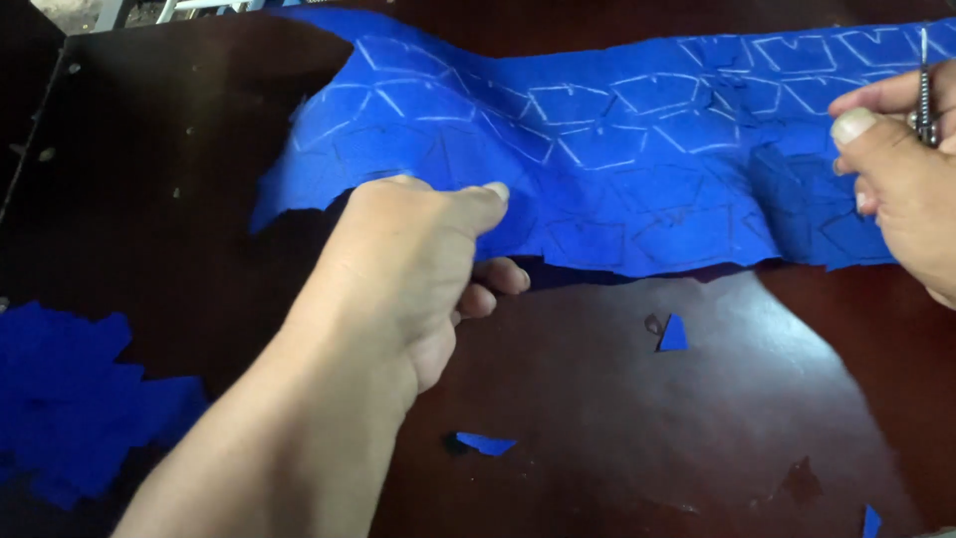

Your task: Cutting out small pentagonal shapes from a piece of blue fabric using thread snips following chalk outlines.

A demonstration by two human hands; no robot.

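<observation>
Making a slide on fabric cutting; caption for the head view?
Left hand grips marked blue fabric while right hand holds a metal tool.

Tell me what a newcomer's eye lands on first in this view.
First comes the bright blue sheet, marked with chalked outlines, stretched wavily across the far half of the dark glossy table. The left hand pinches its near edge at centre, while the right hand at the right edge holds a thin metal tool over it. A pile of cut blue pieces lies at lower left, with small blue scraps on the near tabletop.
</observation>
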